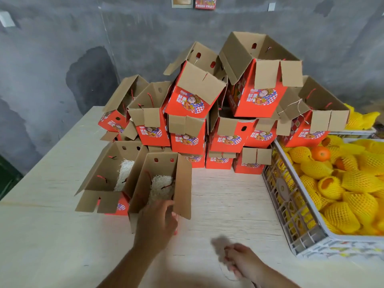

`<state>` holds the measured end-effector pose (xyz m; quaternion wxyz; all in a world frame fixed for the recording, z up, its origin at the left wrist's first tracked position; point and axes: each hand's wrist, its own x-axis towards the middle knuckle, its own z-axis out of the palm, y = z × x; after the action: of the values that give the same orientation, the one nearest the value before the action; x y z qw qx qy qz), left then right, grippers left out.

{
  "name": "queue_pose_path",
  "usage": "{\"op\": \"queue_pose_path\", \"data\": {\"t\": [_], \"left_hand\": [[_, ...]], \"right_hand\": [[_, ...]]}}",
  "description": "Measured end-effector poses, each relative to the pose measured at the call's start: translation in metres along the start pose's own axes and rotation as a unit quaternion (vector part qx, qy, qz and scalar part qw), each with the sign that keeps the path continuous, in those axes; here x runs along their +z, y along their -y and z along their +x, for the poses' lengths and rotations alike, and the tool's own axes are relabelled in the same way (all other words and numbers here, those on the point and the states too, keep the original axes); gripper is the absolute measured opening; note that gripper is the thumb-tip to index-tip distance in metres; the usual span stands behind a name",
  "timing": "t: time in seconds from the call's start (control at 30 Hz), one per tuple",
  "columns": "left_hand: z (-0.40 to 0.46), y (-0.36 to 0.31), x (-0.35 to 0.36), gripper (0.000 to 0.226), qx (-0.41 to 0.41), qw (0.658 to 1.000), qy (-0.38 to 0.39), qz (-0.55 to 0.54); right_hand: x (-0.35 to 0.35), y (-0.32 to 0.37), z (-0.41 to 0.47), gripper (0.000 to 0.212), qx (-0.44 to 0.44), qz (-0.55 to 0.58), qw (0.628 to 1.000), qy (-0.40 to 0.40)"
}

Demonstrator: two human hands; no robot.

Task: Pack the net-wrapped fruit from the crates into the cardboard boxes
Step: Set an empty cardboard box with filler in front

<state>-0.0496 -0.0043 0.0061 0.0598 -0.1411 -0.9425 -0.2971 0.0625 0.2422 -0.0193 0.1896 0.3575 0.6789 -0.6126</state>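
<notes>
Left hand (159, 220) steadies open box (161, 183); no fruit taken yet.

Left fingers curl over the box's near wall, gripping it; shredded padding lies inside, just beyond the fingertips. Right hand (239, 261) is motion-blurred, fingers curled round something pale, cannot tell what. Net-wrapped fruit (340, 194) heaped in the crate (291, 206), well right of both hands. Likely firm, moderately heavy; foam netting is soft and grippy, so cup each piece round its middle rather than pinching loose net.

Pale wooden table (228, 200), grey concrete wall (52, 59)
</notes>
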Motion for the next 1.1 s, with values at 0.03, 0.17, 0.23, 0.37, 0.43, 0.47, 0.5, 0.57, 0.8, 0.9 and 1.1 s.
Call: {"op": "queue_pose_path", "data": {"t": [0.03, 0.17, 0.23, 0.37, 0.43, 0.47, 0.5, 0.57, 0.8, 0.9, 1.1], "left_hand": [[0.014, 0.006, -0.004, 0.034, -0.022, 0.995, 0.053, 0.077], [0.021, 0.004, 0.009, 0.051, -0.047, 0.952, 0.272, 0.130], [0.022, -0.022, 0.020, 0.053, -0.080, 0.953, 0.283, -0.066], [0.018, -0.077, 0.038, 0.046, -0.122, 0.896, 0.282, -0.321], [0.019, -0.084, 0.039, 0.057, -0.140, 0.855, 0.292, -0.406], [0.021, -0.083, 0.035, 0.061, -0.135, 0.841, 0.301, -0.430], [0.023, -0.079, 0.028, 0.057, -0.098, 0.852, 0.298, -0.418], [0.034, -0.060, 0.009, 0.043, -0.004, 0.921, 0.238, -0.309], [0.074, 0.046, -0.010, 0.065, -0.291, 0.922, 0.033, -0.255], [0.063, 0.037, 0.010, 0.055, -0.285, 0.907, 0.084, -0.299], [0.040, 0.003, 0.038, 0.017, -0.208, 0.916, 0.220, -0.263]], "right_hand": [[0.005, 0.020, -0.001, 0.020, -0.022, -0.045, 0.999, 0.023], [0.044, 0.087, 0.005, 0.011, -0.102, -0.065, 0.992, 0.040], [0.057, 0.098, 0.010, 0.021, -0.086, -0.066, 0.993, 0.055], [0.054, 0.099, 0.020, 0.031, -0.050, -0.038, 0.998, -0.023], [0.035, 0.098, 0.023, 0.028, -0.033, 0.011, 0.998, -0.050], [0.024, 0.098, 0.026, 0.028, -0.031, 0.024, 0.998, -0.055], [0.013, 0.098, 0.027, 0.029, -0.029, 0.025, 0.997, -0.064], [-0.003, 0.098, 0.025, 0.033, -0.014, 0.021, 0.998, -0.058], [0.021, 0.078, 0.020, 0.035, -0.059, -0.087, 0.994, -0.026], [0.004, 0.079, 0.031, 0.038, -0.090, -0.101, 0.986, -0.095], [-0.100, 0.082, 0.051, 0.049, -0.094, -0.282, 0.925, -0.238]]}}
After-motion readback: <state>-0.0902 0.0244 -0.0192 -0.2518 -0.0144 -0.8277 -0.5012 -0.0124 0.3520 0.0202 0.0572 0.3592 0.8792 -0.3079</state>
